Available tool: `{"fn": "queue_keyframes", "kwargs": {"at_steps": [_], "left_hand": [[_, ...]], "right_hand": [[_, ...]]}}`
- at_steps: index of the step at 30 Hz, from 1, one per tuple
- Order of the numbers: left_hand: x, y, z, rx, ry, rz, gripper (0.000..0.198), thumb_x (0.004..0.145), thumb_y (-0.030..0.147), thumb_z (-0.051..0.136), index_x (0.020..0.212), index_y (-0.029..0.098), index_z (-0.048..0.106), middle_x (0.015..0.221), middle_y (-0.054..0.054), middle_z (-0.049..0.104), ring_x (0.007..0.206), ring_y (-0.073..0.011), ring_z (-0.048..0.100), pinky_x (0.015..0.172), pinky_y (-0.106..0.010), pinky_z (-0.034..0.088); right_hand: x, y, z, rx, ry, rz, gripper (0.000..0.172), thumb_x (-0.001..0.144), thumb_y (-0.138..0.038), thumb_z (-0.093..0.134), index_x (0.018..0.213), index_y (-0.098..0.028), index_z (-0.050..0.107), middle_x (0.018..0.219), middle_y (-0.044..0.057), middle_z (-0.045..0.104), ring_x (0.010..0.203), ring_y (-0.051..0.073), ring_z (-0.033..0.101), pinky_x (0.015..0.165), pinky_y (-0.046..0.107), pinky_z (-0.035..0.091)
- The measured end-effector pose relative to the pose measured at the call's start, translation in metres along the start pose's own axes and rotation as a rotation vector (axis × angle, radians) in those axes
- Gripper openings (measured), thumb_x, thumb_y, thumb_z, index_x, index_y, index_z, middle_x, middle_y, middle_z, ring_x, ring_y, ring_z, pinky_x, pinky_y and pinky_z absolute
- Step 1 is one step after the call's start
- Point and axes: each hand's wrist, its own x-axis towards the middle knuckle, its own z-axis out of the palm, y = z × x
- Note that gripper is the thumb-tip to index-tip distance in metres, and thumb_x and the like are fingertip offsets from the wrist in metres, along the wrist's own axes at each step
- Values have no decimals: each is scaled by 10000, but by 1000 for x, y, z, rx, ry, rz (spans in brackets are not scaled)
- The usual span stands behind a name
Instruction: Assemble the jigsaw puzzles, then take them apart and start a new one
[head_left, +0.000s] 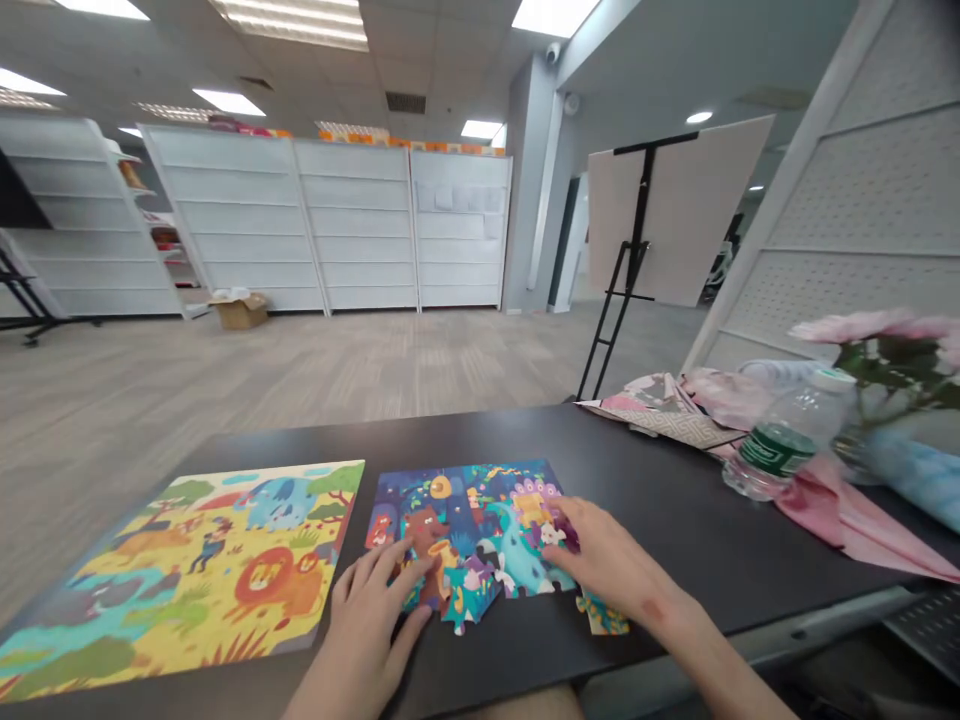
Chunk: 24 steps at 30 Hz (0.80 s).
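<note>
My right grip is over the right edge of the puzzle, thumb and forefinger a little apart with a pale patch of puzzle showing between them; I cannot tell whether they pinch a piece or only rest on it. My left grip is open, fingers spread, with the fingertips over the lower left part of the same puzzle. The puzzle lies flat on the dark counter, in front of me and between my two hands. Its upper edge runs fairly straight, but the near edge is ragged, with tabs sticking out and a notch of bare counter showing toward the middle. I can make out a brown bear, a light blue creature and a dark blue background. A loose piece with yellow and teal on it lies below the puzzle's right corner, close by my right wrist and partly hidden by it.

To the left of the puzzle, just beside it, I have a larger yellow picture with a lion and an elephant, lying flat. Off to the right stands a clear bottle with a green label, near a pink cloth and some pink flowers. Beyond the counter I see a board on a black stand, a carton on the floor and white shelving.
</note>
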Motion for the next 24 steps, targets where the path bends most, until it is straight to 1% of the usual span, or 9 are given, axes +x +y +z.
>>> {"fn": "queue_keyframes", "kwargs": {"at_steps": [3,6,8,10,13,16,20,22,24], "left_hand": [[4,2,0,1,-16,0,456,919,204,593,1321,419,611,1409,-36,607,1256,-318,564,959,-530,469],[6,2,-4,-57,-48,43,459,916,193,610,1328,395,603,1364,-41,639,1220,-297,588,941,-476,487],[5,3,-9,-115,-49,69,501,931,206,606,1402,367,540,1401,-56,609,1255,-282,567,971,-444,494],[2,6,-16,-140,-35,76,605,943,227,604,1505,348,415,1497,-69,519,1333,-282,507,1031,-447,480],[-2,16,-28,-87,-52,140,750,909,280,667,1561,371,309,1593,-61,399,1414,-334,412,1086,-525,444],[-1,25,-38,-19,-125,237,690,902,326,688,1516,429,389,1600,-18,394,1415,-366,409,1073,-579,447],[1,27,-42,-3,-165,276,583,932,355,654,1470,452,451,1572,7,439,1371,-348,475,1043,-572,473],[0,24,-40,-8,-143,270,582,924,345,664,1463,440,466,1566,-4,448,1367,-343,481,1044,-553,474],[-2,22,-36,-15,-113,251,630,908,335,681,1484,420,442,1571,-21,441,1382,-345,462,1055,-541,466]], "right_hand": [[0,-7,3,116,-5,7,260,817,-235,658,1074,-216,690,935,41,703,804,212,667,747,319,519],[3,-25,12,374,23,-19,180,851,-242,611,1017,-226,678,792,-10,640,681,160,620,617,258,492],[3,-42,21,600,-18,-4,173,876,-283,598,1028,-214,645,740,-29,613,617,140,608,550,231,478],[3,-58,29,697,-81,-10,206,863,-293,629,1049,-207,622,795,-18,646,605,134,626,546,231,496],[6,-66,29,485,-11,-109,209,904,-261,584,1098,-211,646,1035,56,692,824,183,684,759,314,551],[17,-44,15,198,84,-143,273,965,-252,479,1152,-196,669,1170,111,666,1065,245,637,963,416,491],[32,-2,-2,9,-55,-113,366,840,-300,666,1185,-179,663,1236,134,641,1128,289,591,975,427,475],[36,7,-6,0,-102,-86,360,760,-305,746,1088,-182,667,1153,112,667,1065,283,607,917,398,489],[38,3,-7,35,-99,-52,259,781,-320,733,989,-193,641,979,61,695,923,245,637,824,351,498]]}}
